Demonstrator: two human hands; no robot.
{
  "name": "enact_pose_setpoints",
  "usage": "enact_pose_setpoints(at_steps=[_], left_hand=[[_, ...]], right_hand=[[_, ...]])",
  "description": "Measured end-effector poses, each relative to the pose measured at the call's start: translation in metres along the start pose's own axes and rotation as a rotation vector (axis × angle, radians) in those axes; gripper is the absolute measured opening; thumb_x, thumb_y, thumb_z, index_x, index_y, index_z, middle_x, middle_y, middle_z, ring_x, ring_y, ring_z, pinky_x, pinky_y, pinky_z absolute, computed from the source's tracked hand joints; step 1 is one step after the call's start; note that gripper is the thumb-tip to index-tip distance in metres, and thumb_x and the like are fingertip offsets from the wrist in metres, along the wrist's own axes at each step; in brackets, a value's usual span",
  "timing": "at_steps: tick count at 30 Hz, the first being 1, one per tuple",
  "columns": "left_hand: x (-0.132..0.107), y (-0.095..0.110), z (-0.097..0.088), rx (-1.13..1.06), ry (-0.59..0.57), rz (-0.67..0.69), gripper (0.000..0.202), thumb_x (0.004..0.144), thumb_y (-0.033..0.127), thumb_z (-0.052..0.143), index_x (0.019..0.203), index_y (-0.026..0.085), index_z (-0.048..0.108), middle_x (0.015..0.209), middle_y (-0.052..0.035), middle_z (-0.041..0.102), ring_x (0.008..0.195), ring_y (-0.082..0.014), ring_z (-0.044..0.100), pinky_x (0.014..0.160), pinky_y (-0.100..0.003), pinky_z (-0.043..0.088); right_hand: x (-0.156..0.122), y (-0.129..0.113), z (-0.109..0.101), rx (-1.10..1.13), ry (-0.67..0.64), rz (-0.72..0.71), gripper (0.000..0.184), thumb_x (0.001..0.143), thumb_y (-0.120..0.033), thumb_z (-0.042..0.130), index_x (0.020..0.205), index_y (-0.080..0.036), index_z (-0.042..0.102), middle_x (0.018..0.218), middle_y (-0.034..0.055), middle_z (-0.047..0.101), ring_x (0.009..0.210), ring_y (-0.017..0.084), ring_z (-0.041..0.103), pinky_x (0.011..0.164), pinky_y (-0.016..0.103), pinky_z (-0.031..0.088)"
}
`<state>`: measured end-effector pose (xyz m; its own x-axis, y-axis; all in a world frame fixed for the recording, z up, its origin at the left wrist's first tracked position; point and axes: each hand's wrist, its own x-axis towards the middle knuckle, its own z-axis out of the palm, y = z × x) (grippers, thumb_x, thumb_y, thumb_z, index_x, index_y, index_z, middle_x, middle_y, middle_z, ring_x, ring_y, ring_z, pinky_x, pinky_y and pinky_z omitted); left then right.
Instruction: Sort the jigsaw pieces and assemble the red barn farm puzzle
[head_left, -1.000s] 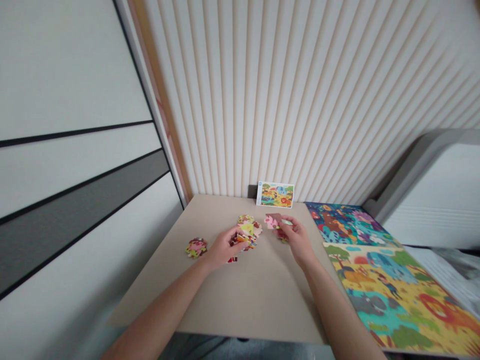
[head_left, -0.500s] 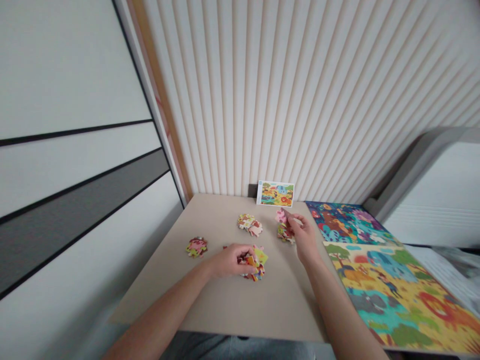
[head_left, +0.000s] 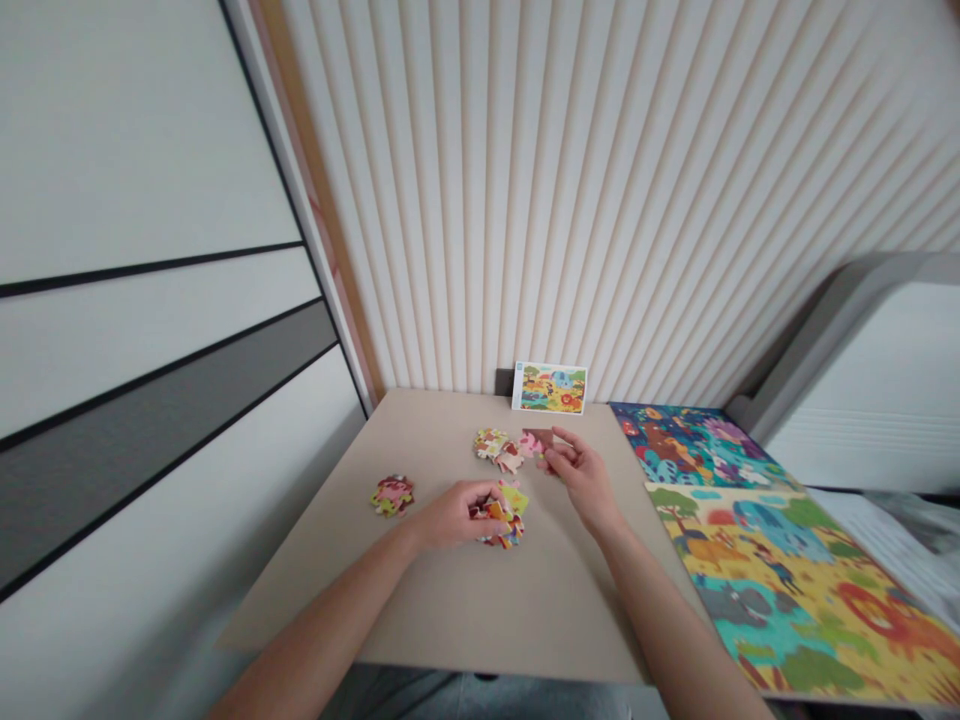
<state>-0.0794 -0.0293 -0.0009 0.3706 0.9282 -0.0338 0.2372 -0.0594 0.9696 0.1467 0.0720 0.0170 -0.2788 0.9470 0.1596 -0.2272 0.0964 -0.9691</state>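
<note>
My left hand (head_left: 461,515) is curled around a bunch of puzzle pieces (head_left: 504,528), mostly orange, yellow and white, low over the middle of the table. My right hand (head_left: 585,480) pinches pink and brown puzzle pieces (head_left: 534,443) between thumb and fingers; how many is hidden. These sit just right of a small pile of puzzle pieces (head_left: 491,444) in green, cream and brown. Farther left lies another pile of puzzle pieces (head_left: 392,495), pink and green. Part of the right-hand pieces is covered by the fingers.
A picture card (head_left: 551,388) leans upright against the ribbed wall (head_left: 465,200) at the back of the beige table (head_left: 420,610). Along the right side lie a colourful savanna picture (head_left: 795,590) and a dark blue animal picture (head_left: 682,445). White panels (head_left: 187,450) stand on the left.
My right hand has moved left with the pink and brown pieces, toward the pile in the middle. The pile near its earlier place no longer shows there. My left hand has shifted only slightly.
</note>
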Motion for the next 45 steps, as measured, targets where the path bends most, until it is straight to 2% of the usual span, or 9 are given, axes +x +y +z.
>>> enact_pose_setpoints(at_steps=[7,11,19,22,27,33,37,41,45], left_hand=[[0.0,0.0,-0.001,0.02,0.005,0.019,0.04,0.08,0.047,0.077,0.099,0.016,0.061,0.081,0.0032,0.057,0.07,-0.0102,0.05,0.065,-0.021,0.039],[0.002,0.003,-0.001,0.024,0.049,0.051,0.036,0.084,0.047,0.074,0.098,0.016,0.062,0.081,0.0028,0.058,0.071,-0.0106,0.052,0.065,-0.021,0.04],[0.002,0.007,0.0,-0.082,0.152,0.035,0.039,0.084,0.05,0.073,0.102,0.017,0.06,0.095,-0.0034,0.069,0.081,-0.0159,0.066,0.073,-0.026,0.05],[0.001,0.009,-0.001,-0.054,0.196,0.058,0.036,0.085,0.048,0.072,0.101,0.017,0.061,0.093,-0.0032,0.07,0.074,-0.0134,0.064,0.068,-0.023,0.048],[0.002,0.007,-0.004,0.019,0.275,0.068,0.034,0.087,0.046,0.07,0.102,0.017,0.061,0.077,0.0015,0.064,0.059,-0.0095,0.053,0.055,-0.02,0.039],[0.004,0.006,-0.006,0.013,0.381,0.137,0.033,0.087,0.046,0.069,0.102,0.018,0.062,0.09,-0.0024,0.068,0.079,-0.0153,0.065,0.07,-0.024,0.048],[0.004,0.009,-0.005,-0.063,0.416,0.134,0.036,0.085,0.048,0.07,0.1,0.018,0.059,0.092,-0.0021,0.068,0.081,-0.0153,0.066,0.075,-0.025,0.052],[0.004,0.012,-0.005,-0.127,0.524,0.099,0.043,0.083,0.052,0.071,0.105,0.019,0.056,0.087,0.0,0.065,0.072,-0.014,0.065,0.062,-0.023,0.053],[0.005,0.013,-0.012,-0.201,0.728,0.143,0.046,0.082,0.054,0.071,0.108,0.02,0.053,0.087,0.0004,0.064,0.066,-0.0137,0.064,0.054,-0.023,0.053]], right_hand=[[-0.003,0.006,0.004,-0.079,-0.038,0.04,0.047,0.075,-0.054,0.079,0.102,-0.018,0.067,0.087,0.007,0.077,0.076,0.022,0.074,0.061,0.029,0.052],[-0.003,0.011,0.004,-0.107,-0.039,0.044,0.047,0.077,-0.056,0.078,0.098,-0.018,0.062,0.073,0.0033,0.074,0.067,0.021,0.073,0.054,0.026,0.047],[-0.008,0.017,0.015,-0.187,-0.03,-0.009,0.046,0.076,-0.063,0.075,0.088,-0.02,0.061,0.076,0.0027,0.069,0.069,0.018,0.066,0.057,0.026,0.046],[-0.015,0.016,0.025,-0.18,-0.089,0.011,0.047,0.076,-0.064,0.074,0.086,-0.02,0.061,0.071,0.0016,0.067,0.065,0.017,0.063,0.056,0.027,0.047],[-0.024,0.015,0.038,-0.097,-0.19,0.025,0.042,0.075,-0.057,0.076,0.093,-0.022,0.061,0.069,-0.0009,0.066,0.061,0.016,0.061,0.059,0.028,0.049],[-0.023,0.016,0.038,-0.009,-0.205,0.003,0.046,0.076,-0.045,0.079,0.112,-0.024,0.059,0.082,0.0007,0.069,0.073,0.017,0.065,0.071,0.031,0.053],[-0.02,0.018,0.034,0.053,-0.157,-0.018,0.043,0.076,-0.042,0.08,0.11,-0.025,0.06,0.082,-0.0007,0.067,0.076,0.017,0.065,0.077,0.033,0.054],[-0.017,0.02,0.031,0.039,-0.15,-0.017,0.037,0.077,-0.043,0.079,0.104,-0.023,0.064,0.085,0.0016,0.068,0.075,0.016,0.065,0.074,0.032,0.054],[-0.017,0.02,0.03,-0.08,-0.141,0.023,0.039,0.075,-0.047,0.078,0.103,-0.021,0.068,0.082,0.0031,0.07,0.066,0.016,0.061,0.063,0.03,0.05]])
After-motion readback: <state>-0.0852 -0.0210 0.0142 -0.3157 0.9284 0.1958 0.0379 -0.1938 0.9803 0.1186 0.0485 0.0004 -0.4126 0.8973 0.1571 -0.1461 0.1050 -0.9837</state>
